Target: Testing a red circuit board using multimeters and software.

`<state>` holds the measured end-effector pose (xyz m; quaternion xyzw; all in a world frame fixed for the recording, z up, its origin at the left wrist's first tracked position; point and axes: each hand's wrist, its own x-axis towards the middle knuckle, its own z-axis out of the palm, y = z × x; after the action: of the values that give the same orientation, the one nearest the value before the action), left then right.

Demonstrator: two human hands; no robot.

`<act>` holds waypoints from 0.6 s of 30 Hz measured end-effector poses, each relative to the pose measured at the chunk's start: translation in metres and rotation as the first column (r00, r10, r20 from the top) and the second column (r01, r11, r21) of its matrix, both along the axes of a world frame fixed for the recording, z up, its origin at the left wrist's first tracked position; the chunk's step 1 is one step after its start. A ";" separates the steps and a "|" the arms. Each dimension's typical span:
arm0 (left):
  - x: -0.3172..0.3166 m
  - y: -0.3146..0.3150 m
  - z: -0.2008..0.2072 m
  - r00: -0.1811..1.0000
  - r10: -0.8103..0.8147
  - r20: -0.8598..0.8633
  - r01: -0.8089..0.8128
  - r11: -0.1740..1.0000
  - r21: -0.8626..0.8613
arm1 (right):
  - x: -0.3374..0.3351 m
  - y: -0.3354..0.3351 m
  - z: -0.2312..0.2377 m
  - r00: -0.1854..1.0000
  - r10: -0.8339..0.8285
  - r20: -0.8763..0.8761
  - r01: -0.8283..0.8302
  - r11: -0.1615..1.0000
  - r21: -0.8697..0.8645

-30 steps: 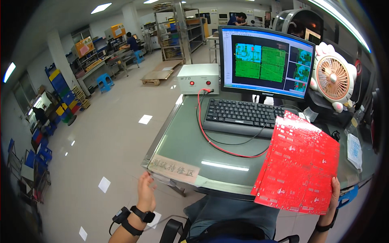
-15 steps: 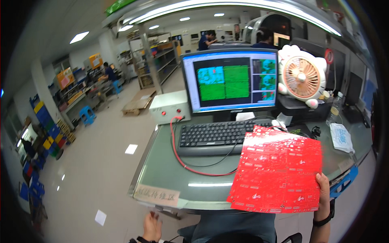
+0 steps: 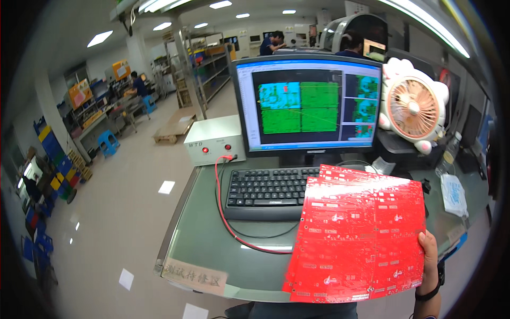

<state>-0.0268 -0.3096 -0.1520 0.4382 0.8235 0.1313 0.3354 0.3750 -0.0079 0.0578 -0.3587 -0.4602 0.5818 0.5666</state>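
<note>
My right hand grips red printed circuit board panels by their right edge, thumb on the front face. More than one panel seems to be in the stack, as offset edges show along the top and lower left. The panels are tilted up above the front of the desk and cover the right part of the black keyboard. Glare lies across their upper part. My left hand is out of the picture.
A monitor with a green and cyan board layout stands behind the keyboard. Left of it is a white box with a red cable. On the right are a fan, a bottle and a white packet. People work farther back.
The panels have come slightly nearer and lower, with my right hand still on them. My left hand, seen below the desk edge before, has left the picture. The view has shifted a little.
</note>
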 end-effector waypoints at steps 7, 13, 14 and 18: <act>-0.004 -0.001 0.000 0.998 -0.019 0.061 0.016 0.999 0.048 | -0.024 0.038 0.021 0.988 0.024 0.153 -0.021 0.999 -0.025; 0.006 -0.013 -0.008 0.991 0.113 0.065 -0.115 0.993 0.030 | -0.052 0.063 0.040 0.973 0.090 0.212 -0.086 0.996 -0.027; 0.005 -0.010 0.000 0.994 0.101 0.031 -0.100 0.995 -0.017 | -0.061 0.065 0.042 0.973 0.094 0.210 -0.093 0.996 -0.014; 0.020 -0.039 -0.007 0.988 0.152 -0.037 -0.149 0.986 0.070 | -0.082 0.070 0.051 0.972 0.103 0.213 -0.092 0.994 -0.063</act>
<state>-0.0073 -0.3482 -0.1591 0.3886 0.8563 0.1742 0.2921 0.2932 0.0620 0.1089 -0.4115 -0.5207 0.5783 0.4744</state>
